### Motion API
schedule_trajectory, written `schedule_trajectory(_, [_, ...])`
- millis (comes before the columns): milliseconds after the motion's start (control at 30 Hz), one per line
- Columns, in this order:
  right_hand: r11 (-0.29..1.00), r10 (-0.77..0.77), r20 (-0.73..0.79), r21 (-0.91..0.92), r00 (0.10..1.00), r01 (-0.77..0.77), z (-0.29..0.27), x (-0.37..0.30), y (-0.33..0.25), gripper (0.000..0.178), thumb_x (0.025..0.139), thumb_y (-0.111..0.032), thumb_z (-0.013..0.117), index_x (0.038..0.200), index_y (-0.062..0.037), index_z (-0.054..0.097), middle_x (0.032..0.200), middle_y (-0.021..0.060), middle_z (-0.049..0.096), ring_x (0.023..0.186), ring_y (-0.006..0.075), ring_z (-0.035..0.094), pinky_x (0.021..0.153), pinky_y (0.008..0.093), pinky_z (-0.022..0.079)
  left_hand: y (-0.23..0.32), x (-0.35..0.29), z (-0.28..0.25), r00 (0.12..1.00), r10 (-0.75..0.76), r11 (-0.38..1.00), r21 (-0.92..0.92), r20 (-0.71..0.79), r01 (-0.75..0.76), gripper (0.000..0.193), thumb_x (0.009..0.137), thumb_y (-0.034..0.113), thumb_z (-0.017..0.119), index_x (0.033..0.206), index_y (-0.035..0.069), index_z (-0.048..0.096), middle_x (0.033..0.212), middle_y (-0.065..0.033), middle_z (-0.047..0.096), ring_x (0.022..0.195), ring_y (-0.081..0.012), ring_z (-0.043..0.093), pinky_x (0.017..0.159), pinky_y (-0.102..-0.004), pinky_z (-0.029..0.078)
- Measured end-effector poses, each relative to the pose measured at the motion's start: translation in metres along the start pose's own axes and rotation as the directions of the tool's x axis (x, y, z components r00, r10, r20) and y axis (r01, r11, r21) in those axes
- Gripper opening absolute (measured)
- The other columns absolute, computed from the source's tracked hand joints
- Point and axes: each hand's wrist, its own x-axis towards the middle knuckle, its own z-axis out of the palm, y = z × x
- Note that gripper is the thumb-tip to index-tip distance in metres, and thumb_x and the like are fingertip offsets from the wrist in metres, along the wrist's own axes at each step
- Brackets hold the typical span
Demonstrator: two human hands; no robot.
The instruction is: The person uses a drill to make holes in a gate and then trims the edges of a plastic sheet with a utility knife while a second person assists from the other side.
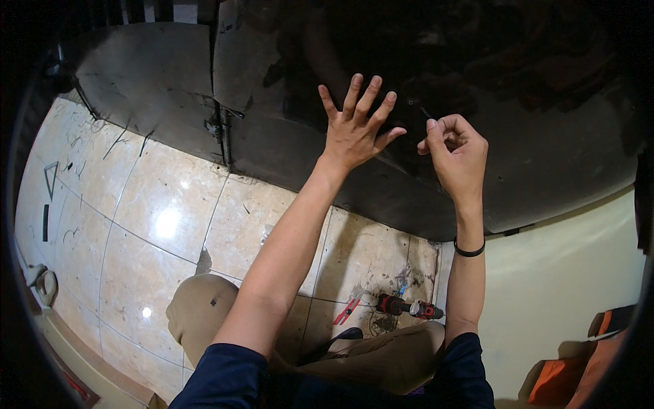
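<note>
My left hand (355, 129) lies flat with fingers spread on a large dark, glossy panel (272, 146). To its right, my right hand (458, 153) pinches a small thin dark piece (425, 112) between thumb and fingertips. That piece looks like a screw or pin, but is too small to tell. Its tip points up and left, towards a small light spot (411, 102) on the panel; whether it touches the panel I cannot tell.
Below the panel is a light tiled floor (163, 255) with scattered dark debris. A red-and-black power drill (392, 305) and a red hand tool (349, 310) lie by my knees. Farther left are a triangular frame (51, 178) and a black strip (45, 223). An orange object (558, 382) stands lower right.
</note>
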Motion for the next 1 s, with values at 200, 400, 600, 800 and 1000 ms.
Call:
schedule_trajectory(200, [1.000, 0.018, -0.001, -0.007, 1.000, -0.018, 0.001, 0.000, 0.000, 0.020, 0.103, -0.014, 0.077, 0.091, 0.0011, 0.072, 0.073, 0.0053, 0.077, 0.069, 0.0092, 0.076, 0.063, 0.0227, 0.055, 0.001, -0.001, -0.001, 1.000, 0.001, 1.000, -0.006, -0.008, -0.001, 0.093, 0.096, 0.074, 0.066, 0.171, 0.034, 0.029, 0.181, -0.0080, 0.021, 0.170, -0.0342, 0.011, 0.126, -0.0781, -0.009])
schedule_trajectory(400, [1.000, -0.008, -0.005, -0.006, 1.000, 0.008, -0.001, 0.000, -0.002, 0.020, 0.103, -0.014, 0.076, 0.090, 0.0013, 0.072, 0.073, 0.0053, 0.077, 0.069, 0.0093, 0.076, 0.064, 0.0231, 0.055, 0.002, 0.001, -0.001, 1.000, 0.004, 1.000, -0.007, -0.010, -0.004, 0.093, 0.096, 0.075, 0.065, 0.172, 0.034, 0.028, 0.180, -0.0081, 0.021, 0.170, -0.0345, 0.011, 0.126, -0.0781, -0.009])
schedule_trajectory(600, [1.000, -0.003, 0.003, -0.015, 1.000, 0.003, 0.000, 0.002, 0.000, 0.020, 0.103, -0.014, 0.076, 0.091, 0.0013, 0.072, 0.074, 0.0053, 0.077, 0.069, 0.0087, 0.075, 0.063, 0.0227, 0.055, 0.000, -0.001, 0.002, 1.000, 0.003, 1.000, -0.001, -0.006, -0.003, 0.093, 0.097, 0.075, 0.063, 0.172, 0.034, 0.027, 0.180, -0.0081, 0.022, 0.170, -0.0341, 0.011, 0.127, -0.0776, -0.010])
schedule_trajectory(800, [1.000, -0.017, -0.033, -0.006, 0.999, 0.017, 0.012, 0.003, 0.000, 0.021, 0.101, -0.016, 0.079, 0.090, 0.0006, 0.073, 0.071, 0.0047, 0.076, 0.067, 0.0077, 0.075, 0.060, 0.0224, 0.053, -0.002, 0.000, -0.001, 1.000, 0.001, 1.000, 0.007, -0.006, -0.001, 0.091, 0.098, 0.075, 0.062, 0.172, 0.034, 0.028, 0.180, -0.0081, 0.022, 0.170, -0.0336, 0.011, 0.127, -0.0769, -0.010])
schedule_trajectory(1000, [0.921, -0.139, -0.185, -0.385, 0.973, 0.058, 0.027, 0.011, 0.002, 0.022, 0.096, -0.029, 0.086, 0.092, -0.0085, 0.078, 0.062, 0.0074, 0.070, 0.056, 0.0192, 0.072, 0.054, 0.0315, 0.051, 0.000, 0.005, -0.005, 1.000, 0.013, 1.000, 0.004, -0.019, -0.013, 0.088, 0.097, 0.070, 0.068, 0.169, 0.032, 0.035, 0.180, -0.0091, 0.024, 0.169, -0.0350, 0.014, 0.128, -0.0756, -0.009])
